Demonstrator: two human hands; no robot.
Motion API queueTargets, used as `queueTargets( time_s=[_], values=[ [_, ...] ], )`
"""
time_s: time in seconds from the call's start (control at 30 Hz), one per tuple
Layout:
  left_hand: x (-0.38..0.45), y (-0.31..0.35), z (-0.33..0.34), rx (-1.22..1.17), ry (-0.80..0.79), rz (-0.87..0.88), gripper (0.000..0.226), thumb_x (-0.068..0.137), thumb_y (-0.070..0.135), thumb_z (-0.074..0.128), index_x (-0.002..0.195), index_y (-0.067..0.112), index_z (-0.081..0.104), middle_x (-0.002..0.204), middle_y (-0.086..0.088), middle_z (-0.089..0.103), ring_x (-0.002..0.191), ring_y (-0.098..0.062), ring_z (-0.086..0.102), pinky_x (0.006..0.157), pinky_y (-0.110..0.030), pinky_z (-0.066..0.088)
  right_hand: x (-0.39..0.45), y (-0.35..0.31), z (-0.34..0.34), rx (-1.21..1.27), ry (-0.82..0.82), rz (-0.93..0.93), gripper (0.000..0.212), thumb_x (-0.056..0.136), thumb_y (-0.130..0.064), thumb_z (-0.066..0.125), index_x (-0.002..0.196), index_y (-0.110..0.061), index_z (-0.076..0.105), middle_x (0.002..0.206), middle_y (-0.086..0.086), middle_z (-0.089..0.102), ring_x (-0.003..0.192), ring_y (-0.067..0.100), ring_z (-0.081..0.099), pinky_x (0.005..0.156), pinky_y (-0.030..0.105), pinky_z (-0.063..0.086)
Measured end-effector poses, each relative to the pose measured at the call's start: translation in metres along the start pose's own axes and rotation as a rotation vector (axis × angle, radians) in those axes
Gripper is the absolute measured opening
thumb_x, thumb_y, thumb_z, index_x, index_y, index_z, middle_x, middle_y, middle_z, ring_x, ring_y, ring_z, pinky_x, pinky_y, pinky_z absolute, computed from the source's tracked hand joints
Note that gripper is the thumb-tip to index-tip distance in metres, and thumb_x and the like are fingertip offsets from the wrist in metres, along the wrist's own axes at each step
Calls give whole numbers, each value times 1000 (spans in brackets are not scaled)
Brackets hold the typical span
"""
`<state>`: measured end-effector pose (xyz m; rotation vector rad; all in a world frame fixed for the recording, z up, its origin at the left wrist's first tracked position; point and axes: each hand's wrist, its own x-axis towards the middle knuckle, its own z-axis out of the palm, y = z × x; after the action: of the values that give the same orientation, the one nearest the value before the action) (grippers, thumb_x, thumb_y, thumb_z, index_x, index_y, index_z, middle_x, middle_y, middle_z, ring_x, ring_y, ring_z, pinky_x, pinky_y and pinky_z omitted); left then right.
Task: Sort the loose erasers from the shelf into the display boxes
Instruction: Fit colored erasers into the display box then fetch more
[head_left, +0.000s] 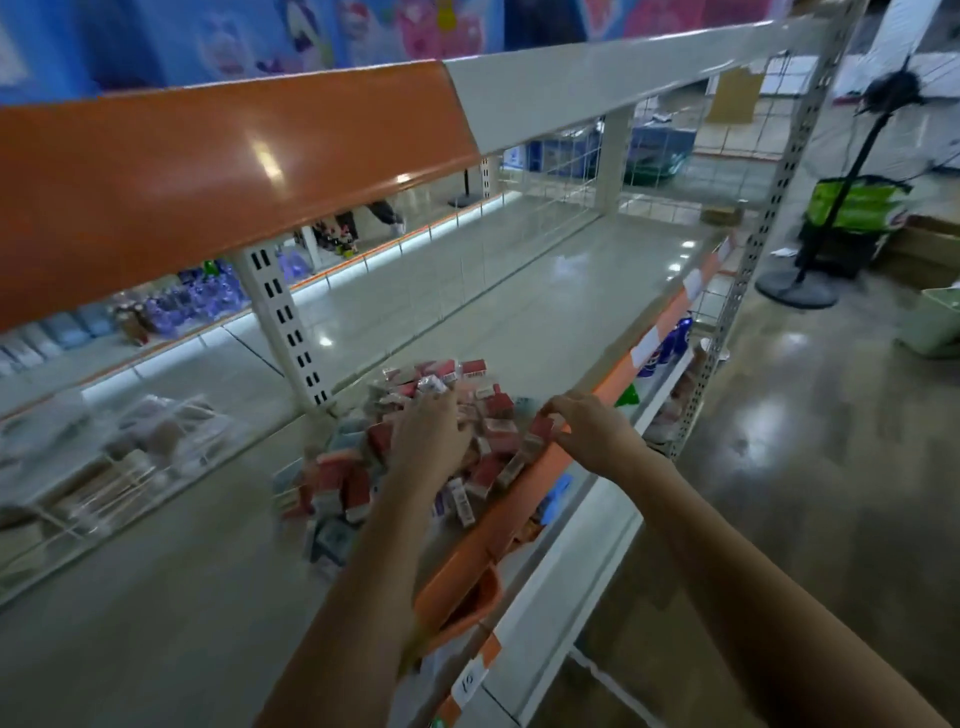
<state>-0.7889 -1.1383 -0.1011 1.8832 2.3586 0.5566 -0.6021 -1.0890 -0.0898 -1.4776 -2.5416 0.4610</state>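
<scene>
Red-and-white erasers (415, 457) heaped loose at shelf (156, 597) centre, barely sorted. Left hand (431, 441) buried in pile, grip unclear. Right hand (587, 431), at three o'clock, pinching one eraser. Clear display boxes (104, 467) at nine o'clock, contents blurred.

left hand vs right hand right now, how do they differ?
The left hand reaches into the middle of the eraser pile, palm down over it; the right hand sits at the pile's right edge by the orange shelf lip. The right hand pinches one red eraser; whether the left hand holds anything is hidden. Both are bare and over the same shelf.
</scene>
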Motion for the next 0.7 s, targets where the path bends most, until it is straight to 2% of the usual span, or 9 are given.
queueTargets(
  time_s=[0.13, 0.23, 0.33, 0.4, 0.5, 0.6, 0.7],
  values=[
    [19, -1, 12, 38, 34, -57, 38, 89, 20, 57, 127, 18, 55, 127, -3, 53, 114, -18, 50, 93, -29, 43, 29, 17, 5, 26, -114, -64, 31, 89, -33, 59, 113, -14, 58, 112, 6, 57, 100, 22, 55, 86, 34, 47],
    [23, 1, 18, 58, 58, -121, 36, 89, 24, 61, 124, 22, 57, 130, 0, 51, 119, -17, 46, 100, -31, 39, 45, 27, 7, 45, -154, -150, 32, 84, -36, 64, 105, -13, 59, 104, 5, 61, 91, 19, 57, 79, 32, 47],
    [25, 9, 19, 54, 56, -223, 35, 86, 29, 64, 121, 27, 59, 128, 1, 53, 121, -18, 46, 107, -38, 36, 55, 33, 11, 92, -164, -277, 24, 81, -35, 68, 93, -19, 54, 88, -3, 55, 79, 13, 50, 67, 23, 38],
    [25, 13, 18, 54, 49, -283, 37, 86, 31, 65, 122, 27, 58, 122, 1, 57, 116, -18, 49, 104, -35, 39, 61, 35, 13, 129, -192, -349, 23, 81, -34, 68, 88, -23, 49, 83, -8, 48, 76, 10, 47, 61, 20, 34],
    [25, 19, 18, 69, 50, -362, 42, 86, 33, 66, 125, 24, 55, 120, 0, 57, 114, -18, 49, 95, -31, 41, 68, 38, 15, 112, -197, -457, 23, 81, -36, 66, 89, -20, 52, 84, -6, 47, 74, 10, 45, 58, 19, 32],
    [23, 23, 17, 93, 16, -451, 52, 85, 40, 66, 131, 22, 51, 134, -4, 49, 126, -22, 43, 104, -36, 37, 73, 41, 18, 155, -208, -552, 25, 82, -35, 66, 96, -18, 55, 91, -1, 53, 77, 9, 42, 62, 18, 31],
    [16, 27, 14, 72, 58, -458, 46, 82, 41, 68, 122, 20, 58, 131, -4, 50, 123, -22, 44, 104, -39, 39, 76, 44, 21, 212, -194, -568, 28, 83, -35, 64, 104, -19, 53, 97, -1, 50, 81, 9, 43, 66, 17, 34]
  ],
)
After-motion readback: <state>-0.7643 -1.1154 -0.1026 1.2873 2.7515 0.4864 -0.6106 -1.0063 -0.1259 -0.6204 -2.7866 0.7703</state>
